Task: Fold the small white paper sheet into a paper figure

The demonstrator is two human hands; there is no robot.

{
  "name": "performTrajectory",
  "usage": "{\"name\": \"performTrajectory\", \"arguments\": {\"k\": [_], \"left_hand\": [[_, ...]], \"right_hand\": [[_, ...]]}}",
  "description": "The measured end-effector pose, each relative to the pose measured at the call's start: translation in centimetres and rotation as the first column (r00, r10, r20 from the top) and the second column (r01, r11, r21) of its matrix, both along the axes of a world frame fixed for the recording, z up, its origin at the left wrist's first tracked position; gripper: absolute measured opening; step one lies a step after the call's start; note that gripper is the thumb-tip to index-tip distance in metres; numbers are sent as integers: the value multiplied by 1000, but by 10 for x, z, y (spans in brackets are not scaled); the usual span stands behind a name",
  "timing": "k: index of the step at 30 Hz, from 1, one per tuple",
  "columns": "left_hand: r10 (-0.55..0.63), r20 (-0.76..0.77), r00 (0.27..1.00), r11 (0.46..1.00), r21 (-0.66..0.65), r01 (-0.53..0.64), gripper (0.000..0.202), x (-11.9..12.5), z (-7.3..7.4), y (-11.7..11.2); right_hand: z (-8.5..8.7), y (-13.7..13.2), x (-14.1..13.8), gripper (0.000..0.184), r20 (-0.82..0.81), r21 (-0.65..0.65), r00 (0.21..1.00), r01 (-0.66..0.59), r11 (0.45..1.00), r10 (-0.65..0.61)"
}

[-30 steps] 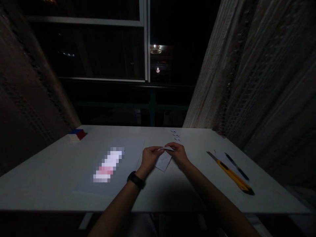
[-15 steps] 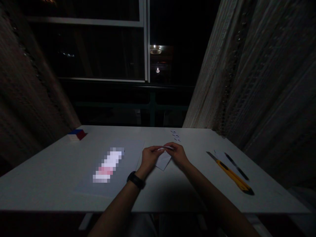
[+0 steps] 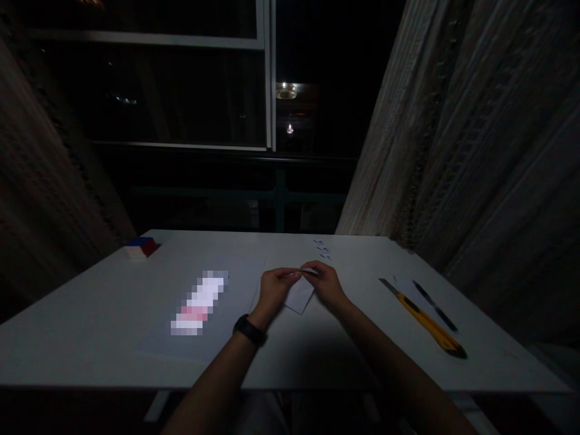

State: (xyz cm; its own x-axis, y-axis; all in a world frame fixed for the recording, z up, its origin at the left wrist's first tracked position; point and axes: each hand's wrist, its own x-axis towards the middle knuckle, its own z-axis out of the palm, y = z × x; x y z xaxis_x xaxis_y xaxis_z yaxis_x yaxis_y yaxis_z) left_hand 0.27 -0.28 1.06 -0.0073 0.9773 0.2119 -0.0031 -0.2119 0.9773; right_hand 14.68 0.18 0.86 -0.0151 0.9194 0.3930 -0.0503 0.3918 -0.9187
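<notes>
A coloured cube (image 3: 141, 246) is sitting far left on the dim white desk (image 3: 90, 326), w/ a large sheet (image 3: 247, 281) lying btwn it and the hands. The left hand (image 3: 274, 289), watch (image 3: 249, 330) on its wrist, and the right hand (image 3: 327, 284) are meeting at desk centre, both sets of fingers pinching narrow on the top edge of a small folded paper (image 3: 299, 295). Further right, a yellow utility knife (image 3: 428, 323) and a pen (image 3: 435, 305) are lying side by side, well apart from the hands.

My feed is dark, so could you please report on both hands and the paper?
Left hand and right hand both pinching the folded paper at its top edge, over the table. Utility knife and pen lie off right, untouched.
</notes>
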Motion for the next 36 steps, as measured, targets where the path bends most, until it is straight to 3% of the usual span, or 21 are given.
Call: {"name": "performTrajectory", "arguments": {"k": [7, 17, 36], "left_hand": [[0, 82, 997, 1000, -25, 2, 29, 2, 2, -2], [10, 57, 998, 1000, -15, -10, 28, 1, 4, -3], [31, 102, 994, 998, -60, -25, 27, -2, 3, -2]], "right_hand": [[3, -4, -3, 15, 60, 41, 997, 40, 998, -42], [-1, -6, -8, 13, 72, 72, 992, 101, 992, -106], [-2, -6, -10, 19, -12, -4, 996, 83, 997, -83]]}}
